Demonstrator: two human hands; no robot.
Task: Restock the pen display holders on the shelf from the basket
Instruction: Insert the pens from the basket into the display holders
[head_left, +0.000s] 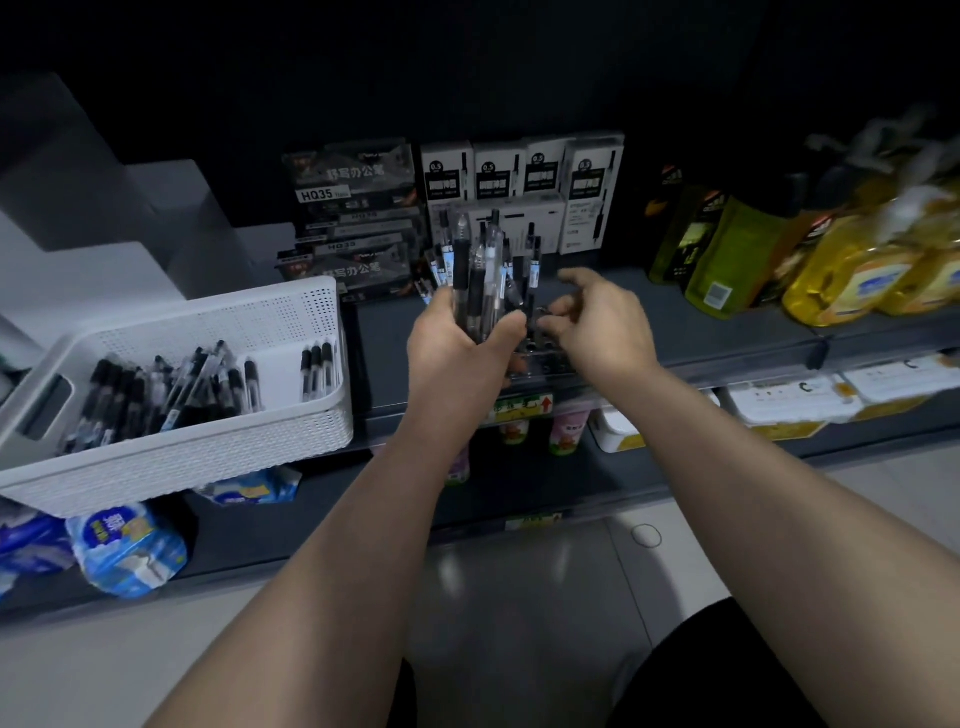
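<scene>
Gripping a fat bundle of pens (475, 270), the left hand (457, 338) has its fingers and thumb wrapped round the lower barrels, so the pens stand more or less upright with the clicker ends up top, right over the clear display holder (545, 356) near the front edge of the dark shelf (727, 332). The right hand (602, 322) is just beside it on the right, fingers loosely curled and spread, thumb pointing toward the bundle but not touching it as far as I can make out; it's over the holder's open slots and a bit blurry, and it isn't clamped on anything. A few standing pens (535, 254) with white labels poke up behind the bundle. The white basket (208, 452) sits on the same shelf well to the left, hanging over the edge a little, with a messy heap of loose pens (156, 389) lying in its left half and three leaning pens (317, 364) propped against its right wall. At the back of the shelf there's a stack of black pen boxes (358, 218) and next to them a row of white pen boxes (519, 171). Off to the right are green pouches (727, 254) and yellow bottles (857, 275), pretty smeared. A price tag (524, 405) with a red arrow is on the shelf lip below the hands, and blue packs (124, 545) sit on the lower shelf under the basket.
</scene>
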